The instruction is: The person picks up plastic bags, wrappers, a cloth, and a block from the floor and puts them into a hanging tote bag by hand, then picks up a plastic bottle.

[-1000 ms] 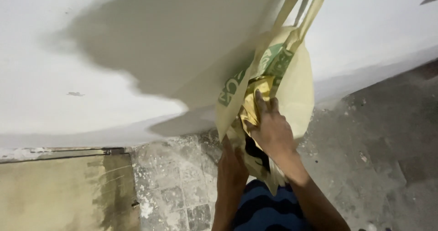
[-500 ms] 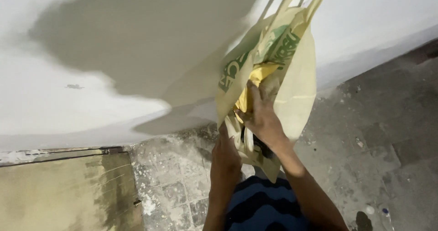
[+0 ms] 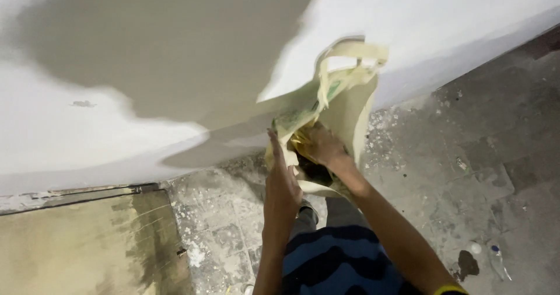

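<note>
A cream cloth bag point(image 3: 344, 105) with green print hangs in the middle of the view, a little toward 1 o'clock from the centre. Its two handles point(image 3: 356, 53) stand up loose at the top, toward 12 o'clock, and touch nothing. The mouth of the bag faces down toward the person and is held open.

The left hand point(image 3: 282, 181) is at the 7 o'clock edge of the bag. The fingers are straight and flat against the rim of the opening, so the grip is wide and only presses on the cloth. The right hand point(image 3: 318, 146) is inside the mouth of the bag, with the fingers curled around something yellow point(image 3: 300, 136). How firmly this grip closes, I cannot tell, because the cloth hides the fingertips.

Behind the bag is a white wall point(image 3: 455, 15) with a large grey patch point(image 3: 169, 50) at 10 to 12 o'clock. The lower edge of the wall runs from 9 o'clock up to 2 o'clock, just behind the bag.

Below is a rough concrete floor point(image 3: 466, 155) with white specks near the wall. To 3 and 4 o'clock the floor gives wide room. A small plastic bottle point(image 3: 499, 260) lies at 4 o'clock, well apart from the bag, beside a dark stain point(image 3: 466, 264). At 8 o'clock is a beige panel point(image 3: 70, 248) with a dark edge. The person's striped blue and black shirt point(image 3: 338, 260) fills 6 o'clock.
</note>
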